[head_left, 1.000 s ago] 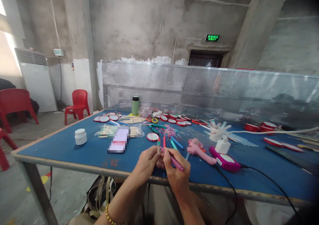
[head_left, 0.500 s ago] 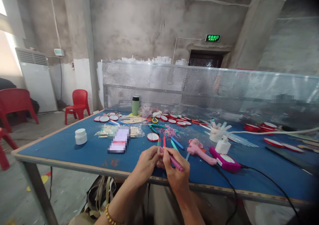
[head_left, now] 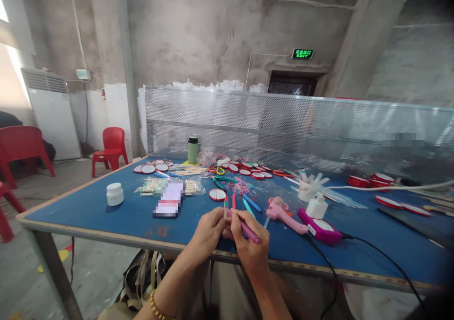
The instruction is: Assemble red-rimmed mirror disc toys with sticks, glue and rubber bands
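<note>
My left hand (head_left: 210,228) is closed on a thin wooden stick (head_left: 225,211) whose upper end is coloured green and red. My right hand (head_left: 251,237) grips a magenta marker pen (head_left: 249,231) like a writing tool, its tip end against or very near the stick; actual contact is too small to tell. Just beyond my fingers lie a red marker (head_left: 233,201), a green marker (head_left: 248,207) and a blue marker (head_left: 252,203). A round red-rimmed disc (head_left: 217,194) lies close by, left of the red marker.
A pink glue gun (head_left: 289,218) and a purple device (head_left: 321,230) with a cable sit to the right. At left are a phone (head_left: 169,199), bagged sticks (head_left: 145,187) and a white jar (head_left: 115,194). A green bottle (head_left: 192,151) stands before the perforated metal screen (head_left: 220,116).
Almost nothing differs. My right hand and the magenta marker have shifted very slightly to the left; my left hand keeps its place with the stick.
</note>
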The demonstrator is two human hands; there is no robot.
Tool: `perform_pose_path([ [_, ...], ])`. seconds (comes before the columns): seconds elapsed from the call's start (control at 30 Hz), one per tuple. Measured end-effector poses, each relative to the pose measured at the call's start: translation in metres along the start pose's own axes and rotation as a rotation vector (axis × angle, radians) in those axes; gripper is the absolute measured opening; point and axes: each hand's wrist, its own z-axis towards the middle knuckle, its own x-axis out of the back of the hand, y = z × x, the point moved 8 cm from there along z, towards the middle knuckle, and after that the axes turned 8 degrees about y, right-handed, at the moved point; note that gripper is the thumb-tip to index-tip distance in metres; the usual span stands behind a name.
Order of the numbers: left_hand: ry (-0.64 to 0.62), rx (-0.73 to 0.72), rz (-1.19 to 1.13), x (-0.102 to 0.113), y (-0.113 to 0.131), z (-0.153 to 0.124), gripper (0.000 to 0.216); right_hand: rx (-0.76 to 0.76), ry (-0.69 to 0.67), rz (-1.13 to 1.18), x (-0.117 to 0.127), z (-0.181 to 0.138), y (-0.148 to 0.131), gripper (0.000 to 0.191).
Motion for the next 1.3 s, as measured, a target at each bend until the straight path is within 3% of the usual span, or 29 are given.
perform_pose_path([
  [0.23, -0.007, 0.018, -0.015, -0.0009, -0.0011, -0.0008, 0.028, 0.004, -0.012, -0.021, -0.0006, -0.0004, 0.0003, 0.015],
  [0.43, -0.032, 0.046, -0.094, -0.0038, -0.0035, -0.0012, 0.030, 0.005, 0.061, -0.037, 0.0065, -0.0001, 0.0002, 0.013],
  [1.3, -0.017, -0.023, 0.071, -0.0004, -0.0021, 0.0000, 0.031, 0.027, -0.014, -0.014, 0.0009, 0.0002, -0.0037, 0.016],
])
